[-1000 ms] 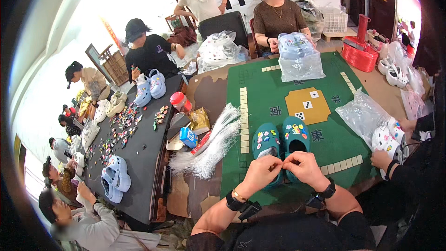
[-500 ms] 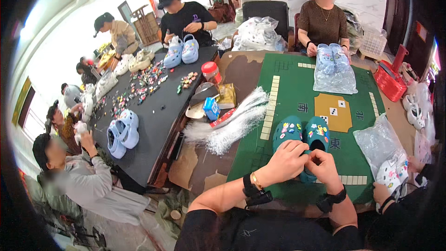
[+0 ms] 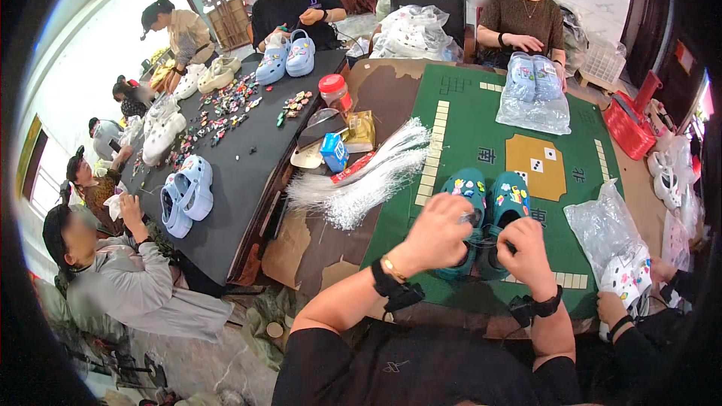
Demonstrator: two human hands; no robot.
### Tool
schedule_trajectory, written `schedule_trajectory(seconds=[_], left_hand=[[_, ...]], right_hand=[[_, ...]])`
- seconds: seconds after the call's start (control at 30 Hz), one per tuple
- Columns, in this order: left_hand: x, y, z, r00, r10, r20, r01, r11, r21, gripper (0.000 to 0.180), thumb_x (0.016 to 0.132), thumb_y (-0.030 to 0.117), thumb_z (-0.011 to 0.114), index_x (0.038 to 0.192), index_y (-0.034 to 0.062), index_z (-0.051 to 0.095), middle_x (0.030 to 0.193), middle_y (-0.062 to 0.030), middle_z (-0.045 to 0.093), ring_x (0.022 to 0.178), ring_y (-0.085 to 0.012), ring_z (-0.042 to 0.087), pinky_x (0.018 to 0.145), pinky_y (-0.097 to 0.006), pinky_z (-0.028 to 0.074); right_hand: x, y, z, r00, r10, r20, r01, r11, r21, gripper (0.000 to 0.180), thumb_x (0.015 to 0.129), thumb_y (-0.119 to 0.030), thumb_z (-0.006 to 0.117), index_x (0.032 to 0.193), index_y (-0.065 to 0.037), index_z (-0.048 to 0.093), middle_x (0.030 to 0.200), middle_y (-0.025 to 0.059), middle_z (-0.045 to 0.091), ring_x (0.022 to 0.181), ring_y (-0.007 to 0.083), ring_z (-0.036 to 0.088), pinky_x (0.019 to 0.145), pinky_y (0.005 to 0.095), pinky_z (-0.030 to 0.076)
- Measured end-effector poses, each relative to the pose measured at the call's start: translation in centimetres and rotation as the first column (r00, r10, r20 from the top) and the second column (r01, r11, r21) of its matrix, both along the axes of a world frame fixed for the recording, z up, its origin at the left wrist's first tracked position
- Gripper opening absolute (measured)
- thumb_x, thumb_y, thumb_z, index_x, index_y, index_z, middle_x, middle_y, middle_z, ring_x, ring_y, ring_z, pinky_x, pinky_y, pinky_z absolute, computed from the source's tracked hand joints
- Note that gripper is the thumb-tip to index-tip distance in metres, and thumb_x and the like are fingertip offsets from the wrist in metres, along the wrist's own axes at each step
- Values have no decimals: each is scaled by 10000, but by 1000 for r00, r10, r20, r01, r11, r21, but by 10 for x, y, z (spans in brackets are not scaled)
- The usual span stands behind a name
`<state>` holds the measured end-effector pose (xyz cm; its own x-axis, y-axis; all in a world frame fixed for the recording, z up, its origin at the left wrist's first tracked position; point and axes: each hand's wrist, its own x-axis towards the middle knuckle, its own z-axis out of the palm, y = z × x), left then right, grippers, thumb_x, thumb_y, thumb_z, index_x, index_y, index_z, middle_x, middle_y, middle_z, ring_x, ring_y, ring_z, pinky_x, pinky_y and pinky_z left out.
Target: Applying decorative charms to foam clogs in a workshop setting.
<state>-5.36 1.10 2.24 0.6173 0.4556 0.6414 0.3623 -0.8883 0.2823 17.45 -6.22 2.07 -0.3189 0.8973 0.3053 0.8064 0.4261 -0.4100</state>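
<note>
Working position at a green mat [image 3: 466, 139], seen from above. A pair of green clogs [image 3: 508, 199] stands side by side on the near part of the mat, toes toward its far side, coloured charms [image 3: 514, 193] set in the uppers. The left hand [image 3: 444, 231] is raised above the mat at the left clog, fingers bent narrowly toward the thumb; the right hand [image 3: 526, 246] is at the rear of the right clog, likewise curled in. The hands are apart; whether either grips a thin strand cannot be told.

Just left of the mat lies a bundle of white strands [image 3: 368, 177]; beyond it, also left of the mat, are a blue box [image 3: 334, 153], a gold packet [image 3: 359, 132] and a red-lidded jar [image 3: 335, 92]. Farther left of the mat, a black table [image 3: 252, 162] carries two light blue pairs of clogs [image 3: 188, 194] and a scatter of small coloured pieces [image 3: 233, 94]. On the mat's far part, before a person in a brown top [image 3: 519, 19], rests a clear bag [image 3: 535, 116] with light blue clogs inside. At the mat's near right corner, a co-worker's hand [image 3: 613, 308] is at a white clog [image 3: 629, 280].
</note>
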Motion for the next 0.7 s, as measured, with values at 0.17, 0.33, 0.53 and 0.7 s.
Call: schedule_trajectory(seconds=[0.17,0.33,0.53,0.7], left_hand=[[-74,50,-63,840,529,-120,-542,820,-185,127,790,163,659,881,74,659,962,-150,621,925,-342,597,806,-450,486],[-112,75,-126,663,642,-384,-723,682,-108,111,807,168,637,849,70,670,821,-138,639,789,-342,638,708,-454,516],[-105,88,-150,562,663,-494,-751,660,31,116,814,131,572,780,67,663,808,-135,645,772,-314,658,668,-428,533],[-104,91,-153,597,663,-452,-741,672,8,111,802,114,567,776,60,661,791,-135,629,767,-314,644,664,-436,526]], right_hand=[[17,-11,0,931,-274,-241,304,948,97,512,725,-87,689,1215,-44,545,1285,145,510,1185,343,473,1000,426,384],[37,-19,-44,849,-366,-381,391,920,-15,412,804,-98,640,1198,-20,548,1208,158,535,1084,327,526,943,408,428],[40,-28,-80,715,-483,-506,405,876,-263,337,918,-139,541,1219,11,532,1164,156,550,1065,265,544,942,358,427],[40,-29,-91,704,-424,-570,366,904,-220,344,947,-152,502,1242,24,522,1187,132,547,1078,240,541,955,354,420]])
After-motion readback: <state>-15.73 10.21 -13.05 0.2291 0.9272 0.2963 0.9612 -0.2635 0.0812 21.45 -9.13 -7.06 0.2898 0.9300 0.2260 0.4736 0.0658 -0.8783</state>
